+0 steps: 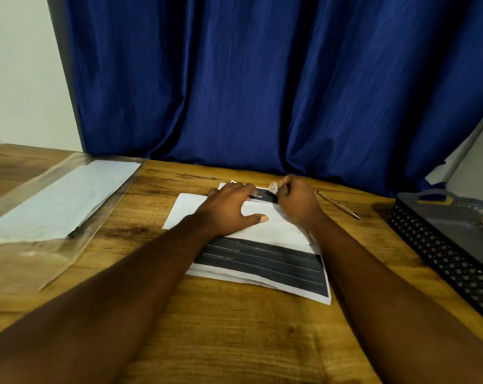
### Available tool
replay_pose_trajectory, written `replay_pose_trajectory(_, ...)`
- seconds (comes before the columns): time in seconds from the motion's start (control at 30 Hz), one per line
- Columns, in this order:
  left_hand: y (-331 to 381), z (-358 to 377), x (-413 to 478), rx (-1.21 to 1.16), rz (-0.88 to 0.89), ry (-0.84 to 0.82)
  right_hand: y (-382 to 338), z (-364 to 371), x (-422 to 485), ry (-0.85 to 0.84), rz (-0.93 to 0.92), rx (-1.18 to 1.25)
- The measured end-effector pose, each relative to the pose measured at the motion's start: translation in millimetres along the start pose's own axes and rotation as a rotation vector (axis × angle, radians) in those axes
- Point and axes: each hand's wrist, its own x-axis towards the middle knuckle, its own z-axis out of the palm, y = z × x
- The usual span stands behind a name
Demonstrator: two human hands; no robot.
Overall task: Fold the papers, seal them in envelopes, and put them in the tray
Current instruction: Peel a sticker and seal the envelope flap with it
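My left hand (229,209), fingers (244,189) straight, presses the envelope (273,225) onto the papers (262,268); my right hand's (299,202) curled fingers pinch a small pale strip (273,187) at its far edge.

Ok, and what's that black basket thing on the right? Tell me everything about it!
The tray is dark grey and looks like plastic. Its side wall is a lattice of small holes, its floor looks solid, and its far end has a looped handle. It sits flat on the wooden table, at the right, partly cut off by the picture's edge. Nothing but the table touches it.
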Motion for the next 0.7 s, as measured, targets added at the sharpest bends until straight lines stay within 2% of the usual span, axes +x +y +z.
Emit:
replay_pose_trajectory(0.2, -2.4, -0.2, -1.0, -0.052, -0.042, 0.026, -1.3, -11.0, 6.7, 0.099, 0.257, 0.345)
replay_pose_trajectory(0.3, -0.7, -6.0, -3.1, -0.045, -0.066, 0.054, -6.2, -14.1, 7.9, 0.140, 0.247, 0.387)
replay_pose_trajectory(0.4, -3.1, -15.5, -4.3, -0.022, -0.097, 0.135, -12.2, -11.9, 7.2, 0.144, 0.341, 0.523)
replay_pose_trajectory(0.6, -7.7, -30.9, -0.7, 0.058, -0.261, 0.292, -27.0, -1.1, 0.3, 0.082, 0.414, 0.667)
replay_pose_trajectory(0.7, -6.3, -31.0, -0.3, 0.086, -0.293, 0.333, -30.5, 4.6, -2.4, 0.055, 0.366, 0.617)
